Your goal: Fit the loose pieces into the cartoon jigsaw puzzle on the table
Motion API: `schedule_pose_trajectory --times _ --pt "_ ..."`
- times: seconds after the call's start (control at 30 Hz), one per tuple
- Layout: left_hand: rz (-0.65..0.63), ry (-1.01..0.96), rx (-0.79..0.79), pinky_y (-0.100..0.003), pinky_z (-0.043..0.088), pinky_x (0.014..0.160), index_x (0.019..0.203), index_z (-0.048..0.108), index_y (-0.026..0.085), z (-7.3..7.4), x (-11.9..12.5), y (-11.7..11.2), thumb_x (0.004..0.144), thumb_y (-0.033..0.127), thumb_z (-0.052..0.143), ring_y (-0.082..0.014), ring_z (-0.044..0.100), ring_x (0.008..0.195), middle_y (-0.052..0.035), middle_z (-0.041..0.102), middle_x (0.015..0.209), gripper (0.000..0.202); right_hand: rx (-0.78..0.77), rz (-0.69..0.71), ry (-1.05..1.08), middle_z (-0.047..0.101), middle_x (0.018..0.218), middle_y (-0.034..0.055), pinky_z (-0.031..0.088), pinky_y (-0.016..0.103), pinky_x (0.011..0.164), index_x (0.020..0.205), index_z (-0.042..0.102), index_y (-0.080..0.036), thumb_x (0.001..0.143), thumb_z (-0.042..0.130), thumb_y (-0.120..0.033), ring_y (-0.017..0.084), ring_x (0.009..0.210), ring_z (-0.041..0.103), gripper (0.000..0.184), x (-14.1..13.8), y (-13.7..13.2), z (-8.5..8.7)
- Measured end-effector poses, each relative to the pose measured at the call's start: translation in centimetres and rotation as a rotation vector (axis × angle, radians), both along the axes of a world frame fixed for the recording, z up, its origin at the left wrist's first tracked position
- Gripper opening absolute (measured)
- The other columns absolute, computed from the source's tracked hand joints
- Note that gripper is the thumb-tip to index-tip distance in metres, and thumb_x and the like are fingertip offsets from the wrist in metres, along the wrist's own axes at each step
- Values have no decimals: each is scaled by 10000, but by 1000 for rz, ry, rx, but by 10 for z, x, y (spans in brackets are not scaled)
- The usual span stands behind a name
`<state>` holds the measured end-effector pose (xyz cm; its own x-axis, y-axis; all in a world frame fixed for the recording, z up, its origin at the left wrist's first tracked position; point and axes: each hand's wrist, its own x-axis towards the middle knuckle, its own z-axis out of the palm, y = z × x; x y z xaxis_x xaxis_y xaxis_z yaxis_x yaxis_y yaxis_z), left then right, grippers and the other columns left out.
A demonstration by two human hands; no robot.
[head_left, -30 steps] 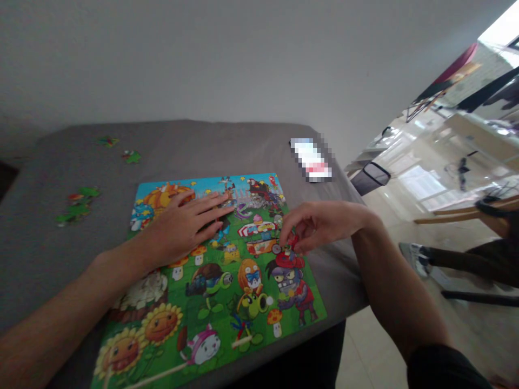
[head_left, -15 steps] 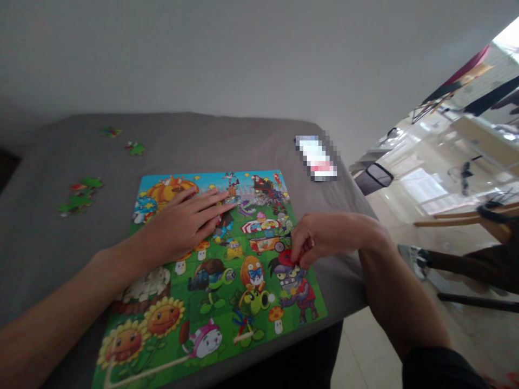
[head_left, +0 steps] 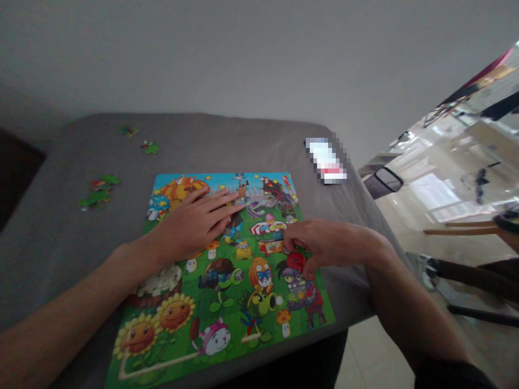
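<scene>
A cartoon jigsaw puzzle [head_left: 221, 300], with sunflowers, a pumpkin and mushrooms on a green ground, lies flat on the grey cloth-covered table. My left hand [head_left: 194, 219] rests on its upper left part, palm down and fingers stretched out. At the puzzle's right edge, my right hand [head_left: 316, 246] touches the surface around a red-capped figure [head_left: 297, 260]. Its index finger and thumb stand apart there, and no loose piece shows between them. The other fingers are curled under and partly hidden.
Loose puzzle pieces lie at the table's left: one piece [head_left: 128, 131] at the back, a green piece [head_left: 150, 147] nearer, and a small cluster [head_left: 97, 197]. A blurred-out phone-like device [head_left: 326, 159] lies at the back right. A wall [head_left: 227, 59] rises behind the table [head_left: 227, 140].
My right hand's thumb and index finger have spread from close together to apart on the puzzle's right edge. My left hand stays flat. The whole view has shifted slightly.
</scene>
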<state>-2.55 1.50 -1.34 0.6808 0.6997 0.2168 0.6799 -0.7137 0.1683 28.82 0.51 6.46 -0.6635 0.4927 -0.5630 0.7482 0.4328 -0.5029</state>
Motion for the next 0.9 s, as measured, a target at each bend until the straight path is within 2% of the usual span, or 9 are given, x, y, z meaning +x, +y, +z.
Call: schedule_pose_trajectory --times 0.23,0.33,0.43,0.53,0.67,0.8,0.9 --pt "21 18 -52 -491 309 1252 1435 602 275 16 6 -11 1080 301 386 -216 488 1461 -32 578 1544 416 -43 -82 -44 678 975 -5 398 283 698 922 611 -217 692 699 -119 198 873 611 265 -2 -1 -6" --pt "62 -28 -62 -440 332 1254 1353 662 256 27 -7 -8 1068 328 426 -198 537 1408 -29 645 1466 377 -25 -84 -73 670 930 -5 372 290 670 864 607 -214 655 689 -111 199 834 603 247 -4 -1 -5" --pt "234 -62 -63 -403 382 1219 1248 719 239 42 -40 1 1040 375 448 -203 596 1327 -27 719 1344 368 31 -84 -90 656 870 -6 345 296 643 796 573 -214 634 674 -110 197 783 590 217 -6 -2 -3" --pt "466 -83 -7 -434 428 1172 1245 713 176 55 -89 14 1020 391 407 -253 620 1278 -91 722 1309 437 65 -81 -100 637 817 -3 347 314 637 723 517 -220 606 659 -91 199 737 577 225 -6 -4 -4" --pt "736 -75 4 -489 471 1106 1167 731 146 58 -148 24 976 439 407 -316 654 1183 -157 731 1226 476 54 -92 -26 651 819 37 387 375 649 703 508 -254 629 649 -103 237 731 595 220 3 -7 -12" --pt "789 -46 -88 -490 498 1058 1091 740 183 54 -177 24 870 600 578 -322 669 1112 -142 745 1155 499 2 -93 93 687 880 88 463 428 690 766 598 -315 775 640 -191 268 774 647 131 15 -11 -17" --pt "770 -51 -142 -471 515 1024 1074 738 191 52 -181 21 750 611 723 -310 674 1077 -137 731 1151 531 2 -121 75 717 935 105 498 473 735 843 666 -346 750 706 -236 310 827 687 150 20 -17 -22"
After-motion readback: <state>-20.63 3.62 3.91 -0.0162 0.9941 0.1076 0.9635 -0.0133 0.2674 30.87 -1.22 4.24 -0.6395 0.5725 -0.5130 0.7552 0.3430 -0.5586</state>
